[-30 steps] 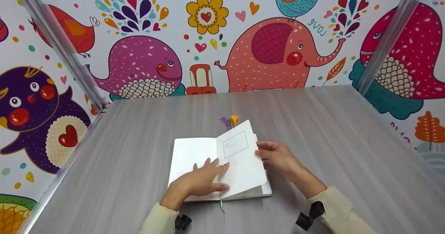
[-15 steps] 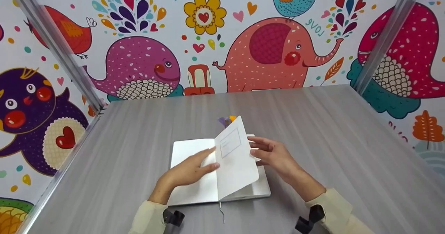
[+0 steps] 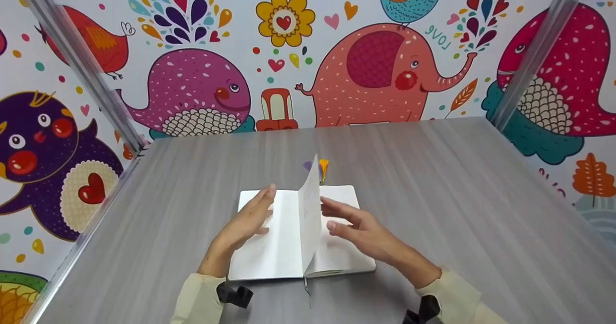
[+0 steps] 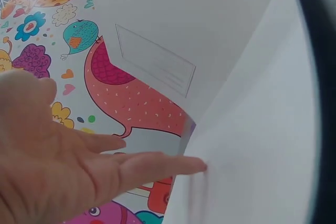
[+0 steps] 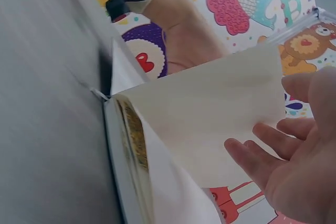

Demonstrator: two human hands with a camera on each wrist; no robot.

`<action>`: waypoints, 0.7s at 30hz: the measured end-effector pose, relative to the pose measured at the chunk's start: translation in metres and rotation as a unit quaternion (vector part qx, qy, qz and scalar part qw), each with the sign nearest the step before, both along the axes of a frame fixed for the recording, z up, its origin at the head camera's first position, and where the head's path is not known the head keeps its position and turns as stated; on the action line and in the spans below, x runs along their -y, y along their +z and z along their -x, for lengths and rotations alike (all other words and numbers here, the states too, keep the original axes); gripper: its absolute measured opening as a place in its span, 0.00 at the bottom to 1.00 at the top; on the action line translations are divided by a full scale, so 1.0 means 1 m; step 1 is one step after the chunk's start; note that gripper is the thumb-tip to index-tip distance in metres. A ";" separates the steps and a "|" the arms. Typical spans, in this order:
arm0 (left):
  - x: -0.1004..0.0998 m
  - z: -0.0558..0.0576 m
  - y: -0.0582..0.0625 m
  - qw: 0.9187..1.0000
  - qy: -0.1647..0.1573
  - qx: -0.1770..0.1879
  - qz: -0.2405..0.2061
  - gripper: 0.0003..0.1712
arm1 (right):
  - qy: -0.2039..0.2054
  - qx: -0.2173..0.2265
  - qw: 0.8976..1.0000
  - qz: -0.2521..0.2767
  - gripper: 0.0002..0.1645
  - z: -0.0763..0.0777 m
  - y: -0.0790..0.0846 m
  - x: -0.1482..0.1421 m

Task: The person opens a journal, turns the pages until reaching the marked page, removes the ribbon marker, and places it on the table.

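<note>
A notebook [image 3: 284, 259] with white pages lies open on the table. One leaf [image 3: 310, 218] stands nearly upright at its spine. The leaf's left side bears a printed box [image 4: 155, 61], seen in the left wrist view. To the right of the leaf, my right hand [image 3: 368, 235] has its fingers extended, fingertips right at the paper; the right wrist view shows no pinch. My left hand [image 3: 243, 225] is over the left page, fingers loosely straight, one fingertip at the paper in the left wrist view. A thin ribbon [image 3: 308, 292] trails from the spine's lower end.
Purple and yellow tassels [image 3: 323, 167] stick out beyond the notebook's top edge. Gold-patterned material [image 5: 137, 135] shows between the pages in the right wrist view. The grey wood-grain table [image 3: 433, 170] is bordered by cartoon-printed walls [image 3: 288, 73] with metal corner posts [image 3: 86, 69].
The leaf has swung up leftward from the right side to nearly upright, with my right hand following behind it. My left hand has drawn back left, away from the leaf and the spine.
</note>
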State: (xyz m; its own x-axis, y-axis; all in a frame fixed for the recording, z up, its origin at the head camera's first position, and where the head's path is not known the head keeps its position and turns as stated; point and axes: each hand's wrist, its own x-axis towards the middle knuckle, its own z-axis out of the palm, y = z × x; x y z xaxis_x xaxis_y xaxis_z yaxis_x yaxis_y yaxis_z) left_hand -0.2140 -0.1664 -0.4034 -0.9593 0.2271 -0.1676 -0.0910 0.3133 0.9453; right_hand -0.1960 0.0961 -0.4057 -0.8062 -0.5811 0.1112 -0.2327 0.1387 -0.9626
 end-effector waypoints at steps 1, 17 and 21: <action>0.000 0.000 0.002 1.000 0.002 0.002 -0.003 0.43 | 0.011 -0.012 1.000 -0.004 0.30 -0.001 -0.001 0.002; -0.002 -0.016 0.030 0.985 0.002 -0.099 0.138 0.43 | 0.076 -0.218 0.951 -0.206 0.36 -0.015 -0.029 0.024; 0.000 -0.017 0.031 0.981 0.002 -0.107 0.164 0.45 | 0.083 -0.223 0.941 -0.240 0.35 -0.017 -0.030 0.024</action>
